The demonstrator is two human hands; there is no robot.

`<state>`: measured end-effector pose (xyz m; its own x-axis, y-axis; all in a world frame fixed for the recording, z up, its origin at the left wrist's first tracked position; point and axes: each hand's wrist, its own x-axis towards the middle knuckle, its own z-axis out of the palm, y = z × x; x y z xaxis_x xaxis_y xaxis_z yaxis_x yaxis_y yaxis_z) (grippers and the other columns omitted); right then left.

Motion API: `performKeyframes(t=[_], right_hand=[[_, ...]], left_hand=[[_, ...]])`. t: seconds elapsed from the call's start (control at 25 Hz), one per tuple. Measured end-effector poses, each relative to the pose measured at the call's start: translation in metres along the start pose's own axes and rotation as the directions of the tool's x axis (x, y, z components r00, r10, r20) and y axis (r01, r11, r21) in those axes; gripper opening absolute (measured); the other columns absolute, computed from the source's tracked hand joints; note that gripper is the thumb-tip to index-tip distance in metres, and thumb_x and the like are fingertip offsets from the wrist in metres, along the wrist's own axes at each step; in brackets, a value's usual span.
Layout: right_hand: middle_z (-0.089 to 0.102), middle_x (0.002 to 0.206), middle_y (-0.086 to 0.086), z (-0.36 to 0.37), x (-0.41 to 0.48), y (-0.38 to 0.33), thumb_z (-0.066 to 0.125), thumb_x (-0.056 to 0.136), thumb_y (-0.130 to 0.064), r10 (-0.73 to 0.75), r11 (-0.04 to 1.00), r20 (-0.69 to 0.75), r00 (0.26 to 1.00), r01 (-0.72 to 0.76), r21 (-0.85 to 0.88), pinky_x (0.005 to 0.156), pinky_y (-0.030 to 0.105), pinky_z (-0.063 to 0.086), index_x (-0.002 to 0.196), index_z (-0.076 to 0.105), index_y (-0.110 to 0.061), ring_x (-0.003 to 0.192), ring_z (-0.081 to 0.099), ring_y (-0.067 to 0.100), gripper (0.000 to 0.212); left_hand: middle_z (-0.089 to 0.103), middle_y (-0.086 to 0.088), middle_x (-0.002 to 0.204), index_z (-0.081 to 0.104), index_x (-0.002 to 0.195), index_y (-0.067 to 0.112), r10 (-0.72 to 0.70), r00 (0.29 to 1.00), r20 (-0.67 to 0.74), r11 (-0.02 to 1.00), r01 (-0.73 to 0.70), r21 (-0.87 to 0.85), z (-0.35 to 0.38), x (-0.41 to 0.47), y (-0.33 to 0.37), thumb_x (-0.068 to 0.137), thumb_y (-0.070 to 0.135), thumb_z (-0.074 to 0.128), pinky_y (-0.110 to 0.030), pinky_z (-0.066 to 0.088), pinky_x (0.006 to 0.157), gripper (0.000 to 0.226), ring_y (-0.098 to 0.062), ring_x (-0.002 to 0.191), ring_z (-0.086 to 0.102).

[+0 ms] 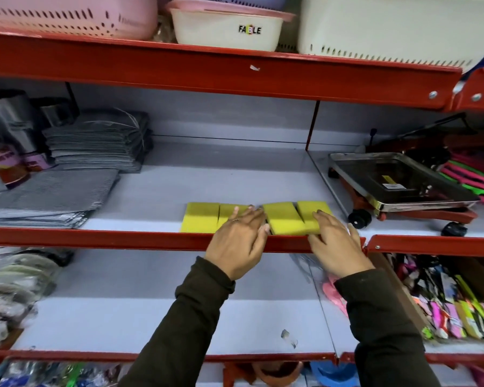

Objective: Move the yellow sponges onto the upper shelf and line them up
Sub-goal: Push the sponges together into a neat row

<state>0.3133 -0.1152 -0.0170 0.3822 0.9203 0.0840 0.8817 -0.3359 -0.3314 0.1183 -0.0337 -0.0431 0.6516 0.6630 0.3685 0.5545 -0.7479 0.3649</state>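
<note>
Lining-up looks like the step in hand: four yellow sponges (256,217) already sit in a row at the front of the upper shelf (162,185), just behind its red lip. The left hand (239,241) lies flat, fingers spread, on the second sponge; the right hand (337,244) rests open on the rightmost one, gripping nothing. A small gap shows at twelve o'clock between the hands. Next, I judge, comes nudging the two right sponges toward nine o'clock to square the row.
</note>
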Motion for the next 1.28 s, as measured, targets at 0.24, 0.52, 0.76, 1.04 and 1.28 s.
performKeyframes(t=[0.24, 0.52, 0.76, 1.04, 1.28], right_hand=[[0.032, 0.160, 0.001, 0.006, 0.003, 0.008, 0.046, 0.090, -0.022, -0.079, 0.997, 0.050, 0.996, 0.079, 0.006, 0.121, 0.049, 0.016, 0.149, 0.036, -0.015, 0.148, 0.026, 0.017, 0.060], [0.049, 0.149, -0.004, 0.004, 0.001, 0.004, 0.052, 0.087, -0.018, -0.115, 0.993, -0.006, 0.993, 0.115, 0.009, 0.112, 0.041, 0.027, 0.139, 0.052, -0.021, 0.141, 0.039, 0.018, 0.053], [0.053, 0.146, -0.008, 0.017, -0.002, -0.009, 0.049, 0.086, -0.019, -0.136, 0.987, -0.021, 0.990, 0.137, 0.083, 0.118, 0.044, 0.021, 0.136, 0.056, -0.024, 0.144, 0.035, 0.019, 0.051], [0.048, 0.149, -0.009, 0.018, -0.009, -0.016, 0.050, 0.089, -0.017, -0.147, 0.984, 0.002, 0.989, 0.146, 0.103, 0.119, 0.044, 0.018, 0.138, 0.052, -0.026, 0.144, 0.034, 0.013, 0.050], [0.045, 0.150, 0.003, 0.020, -0.009, -0.028, 0.042, 0.087, -0.021, -0.184, 0.971, -0.069, 0.980, 0.192, 0.140, 0.118, 0.041, 0.025, 0.141, 0.049, -0.024, 0.140, 0.039, 0.023, 0.054]], left_hand=[[0.049, -0.012, 0.156, 0.051, 0.146, 0.006, 0.083, 0.992, 0.096, 0.992, -0.091, 0.086, 0.030, 0.018, 0.013, 0.097, 0.046, 0.009, -0.035, 0.011, 0.128, 0.076, -0.024, 0.151, 0.036], [0.057, -0.010, 0.149, 0.057, 0.140, 0.007, 0.029, 0.999, 0.031, 0.988, -0.033, 0.153, 0.024, -0.002, -0.002, 0.101, 0.040, 0.013, -0.045, 0.009, 0.129, 0.067, -0.026, 0.149, 0.039], [0.061, -0.003, 0.145, 0.062, 0.135, 0.015, -0.020, 0.999, -0.042, 0.980, 0.028, 0.197, 0.020, -0.012, -0.003, 0.102, 0.041, 0.016, -0.054, -0.007, 0.126, 0.062, -0.025, 0.150, 0.039], [0.060, -0.001, 0.147, 0.061, 0.135, 0.018, -0.053, 0.997, -0.052, 0.985, 0.060, 0.163, 0.016, -0.016, -0.009, 0.100, 0.042, 0.012, -0.052, -0.007, 0.127, 0.064, -0.022, 0.151, 0.036], [0.044, -0.012, 0.160, 0.052, 0.146, 0.015, -0.250, 0.954, -0.166, 0.929, 0.285, 0.238, -0.011, -0.032, -0.037, 0.097, 0.047, 0.006, -0.054, 0.012, 0.128, 0.075, -0.030, 0.154, 0.029]])
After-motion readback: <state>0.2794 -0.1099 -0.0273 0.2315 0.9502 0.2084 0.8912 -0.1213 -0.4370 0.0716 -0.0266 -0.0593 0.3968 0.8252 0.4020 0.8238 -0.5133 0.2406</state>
